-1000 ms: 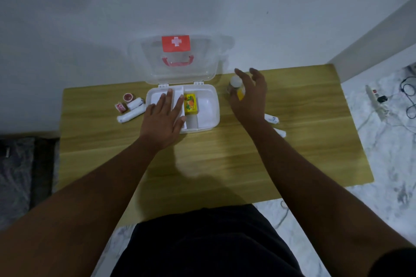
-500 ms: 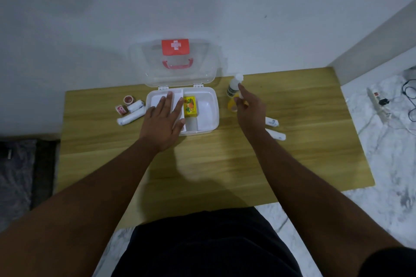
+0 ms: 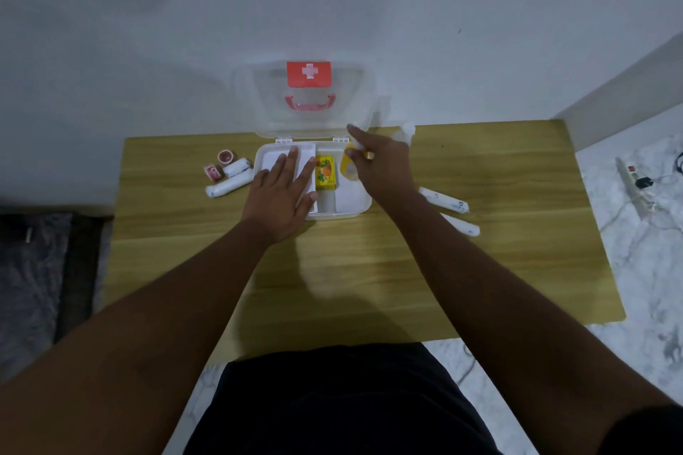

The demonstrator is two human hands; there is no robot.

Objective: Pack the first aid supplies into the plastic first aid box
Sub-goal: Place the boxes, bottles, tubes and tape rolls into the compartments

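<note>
The fingers (image 3: 354, 144) of the right hand (image 3: 384, 168) are curled around a small yellow bottle (image 3: 348, 164), holding it over the right-hand compartment of the first aid box (image 3: 353, 205), with the index finger stretched toward the hinge. The bottle's lower part shows beneath the knuckles; whether it already touches the box floor cannot be told. The left hand (image 3: 282, 196) lies flat with its fingers spread and gripping nothing, pressed on the box's left compartment, probably to keep the light plastic box from sliding while items go in. The clear lid (image 3: 306, 100) leans open against the wall, leaving the compartments free. A yellow carton (image 3: 326, 177) sits in the middle section.

Half a second earlier the right hand was beside the box, reaching the bottle where it stood on the table (image 3: 369, 270); now hand and bottle have crossed over the box rim. The left hand has not shifted. Bandage rolls (image 3: 226, 188) and tape rolls (image 3: 225, 157) wait left of the box, and two white tubes (image 3: 449, 201) right of it.
</note>
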